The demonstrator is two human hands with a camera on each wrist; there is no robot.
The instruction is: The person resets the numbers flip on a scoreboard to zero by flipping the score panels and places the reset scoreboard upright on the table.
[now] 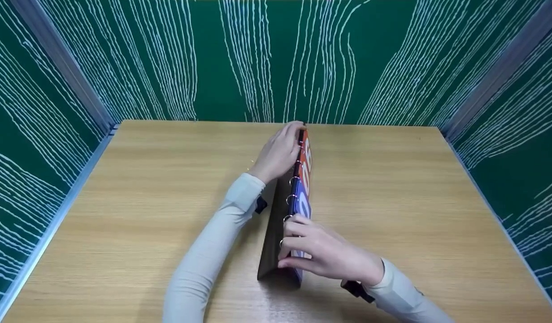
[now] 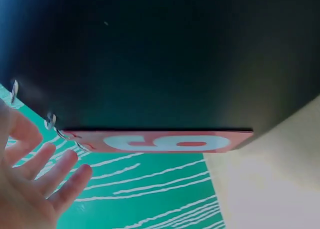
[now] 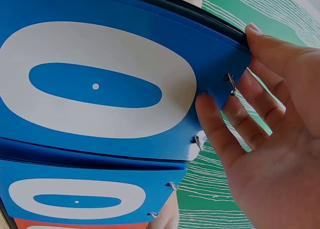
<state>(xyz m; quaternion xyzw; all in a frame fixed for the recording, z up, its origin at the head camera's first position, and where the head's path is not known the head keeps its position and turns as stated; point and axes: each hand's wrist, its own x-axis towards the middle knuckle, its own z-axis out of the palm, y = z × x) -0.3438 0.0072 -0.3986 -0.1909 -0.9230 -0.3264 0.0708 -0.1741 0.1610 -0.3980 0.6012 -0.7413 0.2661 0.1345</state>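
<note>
A flip scoreboard (image 1: 278, 242) stands like a tent lengthwise on the table, with a dark cover and metal rings along its top spine. Red and blue number cards hang on its right side. My left hand (image 1: 280, 150) is at the far upper corner, its fingers bent over the spine; in the left wrist view several fingers spread past a red card (image 2: 165, 141), and its thumb is hidden. At the near upper corner, my right hand (image 1: 320, 251) grips the spine, thumb and fingers on either side. A fingertip touches the blue card (image 3: 95, 124) with a white zero.
The wooden table (image 1: 392, 193) extends on both sides of the scoreboard. Green walls (image 1: 383, 67) with white wavy lines enclose the back and sides, joined by grey posts (image 1: 65, 58). A dark wrist camera (image 1: 356, 289) sits on the right wrist.
</note>
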